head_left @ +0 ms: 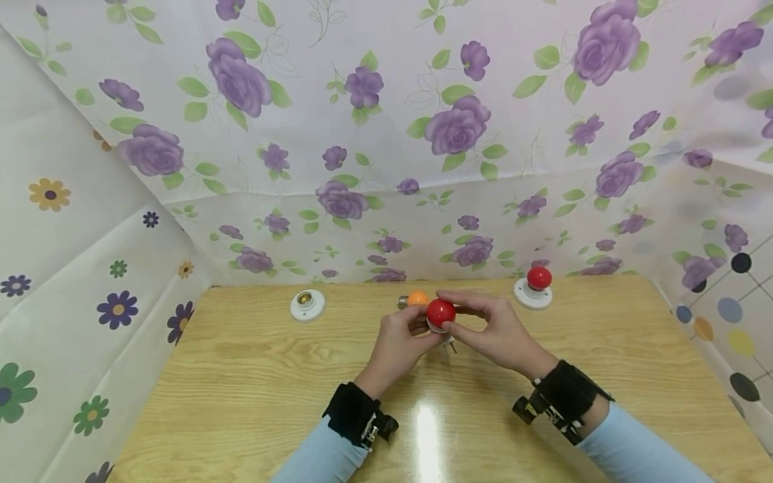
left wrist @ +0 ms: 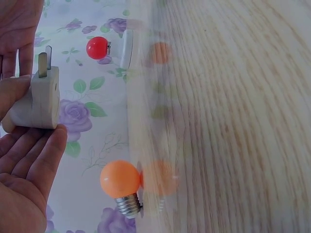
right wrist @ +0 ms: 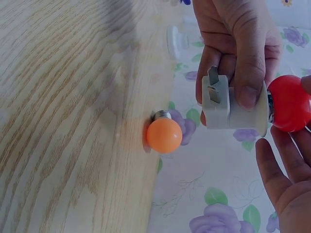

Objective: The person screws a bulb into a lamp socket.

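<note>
My left hand (head_left: 398,345) grips a white plug-in lamp holder (right wrist: 238,109), thumb on its side and fingers underneath. Two flat metal prongs (left wrist: 43,64) stick out of the holder. A red bulb (head_left: 441,312) sits at the holder's mouth, with a bit of its metal base (right wrist: 270,108) showing between them. Around the red bulb, my right hand (head_left: 498,335) holds with thumb and fingertips. Both hands are over the middle of the table, close together. Just behind them an orange bulb (head_left: 418,299) lies on its side, its screw base pointing left.
A round white lamp base (head_left: 297,310) with a bare socket stands at the back left of the wooden table (head_left: 241,389). Another white base (head_left: 531,302) at the back right carries a second red bulb (head_left: 539,277). Flowered sheeting (head_left: 398,147) rises behind the table.
</note>
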`<state>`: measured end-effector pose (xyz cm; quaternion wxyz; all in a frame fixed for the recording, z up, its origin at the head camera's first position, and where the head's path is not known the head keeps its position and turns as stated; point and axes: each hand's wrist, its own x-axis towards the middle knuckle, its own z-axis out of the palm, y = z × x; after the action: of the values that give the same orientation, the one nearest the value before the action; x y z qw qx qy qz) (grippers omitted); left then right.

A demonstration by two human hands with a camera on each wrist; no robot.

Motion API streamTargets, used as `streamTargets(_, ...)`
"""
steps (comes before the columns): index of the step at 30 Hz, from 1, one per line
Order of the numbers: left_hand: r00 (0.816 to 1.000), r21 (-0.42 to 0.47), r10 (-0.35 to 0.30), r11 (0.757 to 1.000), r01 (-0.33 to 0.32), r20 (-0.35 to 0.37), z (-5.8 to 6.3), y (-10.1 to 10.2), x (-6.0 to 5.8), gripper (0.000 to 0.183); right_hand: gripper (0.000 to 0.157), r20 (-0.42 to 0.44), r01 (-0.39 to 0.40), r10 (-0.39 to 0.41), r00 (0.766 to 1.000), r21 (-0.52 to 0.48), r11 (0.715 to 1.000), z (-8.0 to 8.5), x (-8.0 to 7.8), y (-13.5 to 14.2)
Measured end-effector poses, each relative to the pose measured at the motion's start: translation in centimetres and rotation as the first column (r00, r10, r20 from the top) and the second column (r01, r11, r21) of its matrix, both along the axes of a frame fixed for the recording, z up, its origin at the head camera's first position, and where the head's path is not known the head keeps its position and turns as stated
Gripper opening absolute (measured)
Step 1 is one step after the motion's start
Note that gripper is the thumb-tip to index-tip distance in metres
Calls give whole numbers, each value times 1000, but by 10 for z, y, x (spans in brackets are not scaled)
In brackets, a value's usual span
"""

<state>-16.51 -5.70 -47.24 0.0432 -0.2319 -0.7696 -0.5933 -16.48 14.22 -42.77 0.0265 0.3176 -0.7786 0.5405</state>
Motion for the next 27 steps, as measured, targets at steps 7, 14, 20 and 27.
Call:
streamTargets(7,1000,-17,12,1000,-12,28,2,-1,2,35,44,-4,42,-42,999,10,999,-1,1,0)
streamTargets(14,999,-34,23,999,-22,36,2,-1,2,34,43,11,97,-97,995,5,995,-1,1,0)
streamTargets(20,999,-34,24,999,-23,26,1,0,2,35,46,4,83,-83,997,-4,997,-2,1,0)
streamTargets(27,1000,-19,22,1000,-22,16,0,1,1,36,47,-4,24,-24,1000,11,1000,-4,-1,2)
